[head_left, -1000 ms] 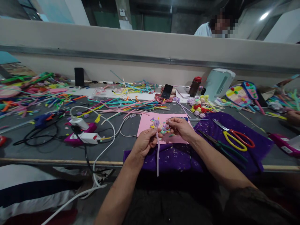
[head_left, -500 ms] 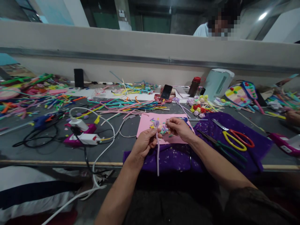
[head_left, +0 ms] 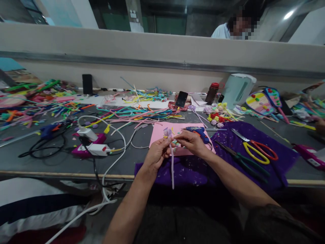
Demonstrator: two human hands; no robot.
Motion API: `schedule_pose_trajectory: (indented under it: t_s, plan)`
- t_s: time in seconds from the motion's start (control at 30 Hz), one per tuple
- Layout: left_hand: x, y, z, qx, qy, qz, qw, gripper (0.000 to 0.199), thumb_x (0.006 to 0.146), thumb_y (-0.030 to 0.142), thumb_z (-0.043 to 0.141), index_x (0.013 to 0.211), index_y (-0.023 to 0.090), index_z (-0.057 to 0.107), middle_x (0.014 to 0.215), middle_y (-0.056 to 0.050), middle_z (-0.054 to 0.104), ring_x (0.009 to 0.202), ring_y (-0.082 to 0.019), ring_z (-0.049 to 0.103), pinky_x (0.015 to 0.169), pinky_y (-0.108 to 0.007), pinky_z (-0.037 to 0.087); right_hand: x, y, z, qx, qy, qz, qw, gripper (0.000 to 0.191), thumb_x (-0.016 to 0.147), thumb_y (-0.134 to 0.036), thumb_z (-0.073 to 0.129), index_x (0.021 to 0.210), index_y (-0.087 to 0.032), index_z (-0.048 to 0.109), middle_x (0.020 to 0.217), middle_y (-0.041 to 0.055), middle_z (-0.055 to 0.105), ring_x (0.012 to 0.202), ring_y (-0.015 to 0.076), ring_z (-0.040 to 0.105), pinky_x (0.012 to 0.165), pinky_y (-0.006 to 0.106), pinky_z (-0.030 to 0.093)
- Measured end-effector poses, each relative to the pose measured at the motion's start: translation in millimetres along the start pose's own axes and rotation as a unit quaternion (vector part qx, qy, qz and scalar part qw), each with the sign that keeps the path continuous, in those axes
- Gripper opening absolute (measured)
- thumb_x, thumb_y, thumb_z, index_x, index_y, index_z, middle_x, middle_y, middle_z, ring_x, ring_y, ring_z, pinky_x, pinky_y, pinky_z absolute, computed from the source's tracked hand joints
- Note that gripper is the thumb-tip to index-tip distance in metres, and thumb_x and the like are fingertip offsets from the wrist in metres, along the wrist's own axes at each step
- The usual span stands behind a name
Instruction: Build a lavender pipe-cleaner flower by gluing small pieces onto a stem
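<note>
Flower [head_left: 167, 132] over the pink sheet [head_left: 155, 134], in your left hand [head_left: 157, 151], grip pinching its stem [head_left: 173, 173] below the head. Your right hand [head_left: 193, 141] close beside, fingertips together; cannot tell whether they pinch anything. Glue gun [head_left: 201, 133] just beyond, markings too small to read. Stem hangs before the cloth [head_left: 188, 169]. Desk [head_left: 128, 164] bare left of the cloth to its front edge; scissors [head_left: 257, 153] take up your right.

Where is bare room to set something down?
Grey tabletop lies bare front-left between the looped black cable and wooden edge, and between white cable and purple cloth. Crowded: the pink sheet, with scraps and glue gun.
</note>
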State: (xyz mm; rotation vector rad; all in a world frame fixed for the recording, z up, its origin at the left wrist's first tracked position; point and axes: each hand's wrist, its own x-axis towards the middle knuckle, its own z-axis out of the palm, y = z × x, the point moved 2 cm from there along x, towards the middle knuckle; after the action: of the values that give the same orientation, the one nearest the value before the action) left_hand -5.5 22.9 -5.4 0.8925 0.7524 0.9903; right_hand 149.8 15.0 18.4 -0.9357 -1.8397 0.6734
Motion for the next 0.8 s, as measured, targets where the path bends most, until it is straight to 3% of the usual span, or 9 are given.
schedule_pose_trajectory:
  t_s: [0.17,0.43,0.6,0.8]
  plan:
    - [-0.2,-1.5,-0.7,0.02,-0.019,0.002,1.0,0.028,0.067,0.038,0.065,0.067,0.01,0.061,0.051,0.002,0.055,0.033,0.0,0.036,0.032,-0.013,0.026,-2.4,0.4,1.1,0.096,0.007,0.062,0.993,0.016,0.075,-0.031,0.06,0.083,-0.017,0.061,0.067,0.0,0.059,0.051,0.0097,0.056,0.047,0.021,0.044]
    - [-0.9,-3.5,1.2,0.075,-0.023,0.006,0.997,0.027,0.07,0.037,0.062,0.064,0.011,0.059,0.041,0.004,0.049,0.03,-0.001,0.035,0.031,-0.014,0.022,-1.4,-2.3,5.7,0.105,-0.008,0.048,0.993,0.015,0.075,-0.029,0.06,0.079,-0.015,0.061,0.063,-0.0003,0.059,0.05,0.0091,0.055,0.047,0.02,0.045]
    - [-0.5,-1.3,0.5,0.047,0.024,0.035,0.998,0.026,0.069,0.036,0.063,0.061,0.012,0.058,0.036,0.005,0.045,0.03,-0.002,0.034,0.033,-0.015,0.023,3.3,12.5,-9.2,0.042,0.015,0.052,0.998,0.014,0.073,-0.026,0.061,0.083,-0.017,0.062,0.068,-0.0004,0.06,0.055,0.01,0.055,0.053,0.022,0.044]
    - [-1.8,1.7,1.6,0.034,0.022,0.021,0.999,0.027,0.069,0.037,0.062,0.06,0.012,0.057,0.033,0.006,0.042,0.028,-0.002,0.031,0.033,-0.016,0.021,9.3,34.1,-34.8,-0.049,0.055,0.094,0.993,0.012,0.071,-0.025,0.058,0.077,-0.015,0.062,0.066,-0.0006,0.058,0.057,0.0103,0.05,0.054,0.022,0.038]
